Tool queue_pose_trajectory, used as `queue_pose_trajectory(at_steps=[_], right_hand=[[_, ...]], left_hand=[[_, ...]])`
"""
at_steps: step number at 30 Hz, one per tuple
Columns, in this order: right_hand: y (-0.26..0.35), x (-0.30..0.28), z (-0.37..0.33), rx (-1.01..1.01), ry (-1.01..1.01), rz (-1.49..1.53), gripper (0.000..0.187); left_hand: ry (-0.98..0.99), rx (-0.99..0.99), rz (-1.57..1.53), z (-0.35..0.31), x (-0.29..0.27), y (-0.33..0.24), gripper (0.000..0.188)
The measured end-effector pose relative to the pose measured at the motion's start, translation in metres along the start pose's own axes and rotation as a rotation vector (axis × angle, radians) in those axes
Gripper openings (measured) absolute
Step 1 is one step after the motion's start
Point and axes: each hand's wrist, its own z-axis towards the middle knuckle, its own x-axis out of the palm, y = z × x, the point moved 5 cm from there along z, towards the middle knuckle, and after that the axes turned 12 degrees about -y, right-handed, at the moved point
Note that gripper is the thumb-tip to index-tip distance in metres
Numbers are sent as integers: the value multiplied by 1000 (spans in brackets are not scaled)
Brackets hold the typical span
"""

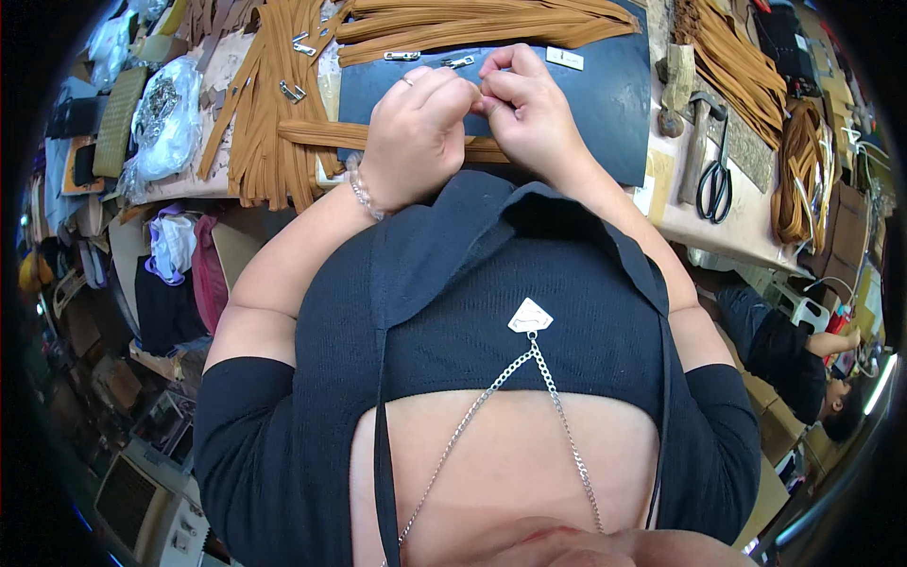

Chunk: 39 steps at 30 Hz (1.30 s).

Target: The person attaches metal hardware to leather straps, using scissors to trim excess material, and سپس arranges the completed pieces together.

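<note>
In my remote view, illegible print on the pale tag, one o'clock; emblem on the pendant, four o'clock.

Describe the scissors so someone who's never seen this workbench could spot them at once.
Find the big dark board at the top centre. Just right of it lies a hammer with a pale wooden handle, and right beside that are the scissors. Two large black finger loops set them apart from the hammer's single straight handle.
</note>
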Motion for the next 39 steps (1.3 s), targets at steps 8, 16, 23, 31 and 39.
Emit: queue_pose_trajectory(at_steps=[8,16,23,31,39], right_hand=[[-58,-11,24,214,-35,-242,21],[-24,3,-3,134,41,46,23],[-2,-7,-1,46,-3,51,23],[1,-11,-2,2,-14,65,23],[-7,-11,-12,294,-6,384,26]], left_hand=[[10,229,-203,5,10,-30,16],[-258,-560,-345,-12,-7,59,17],[-67,-754,-520,-21,10,41,16],[23,-806,-456,-18,2,34,15],[41,-743,-386,-6,-10,20,11]])
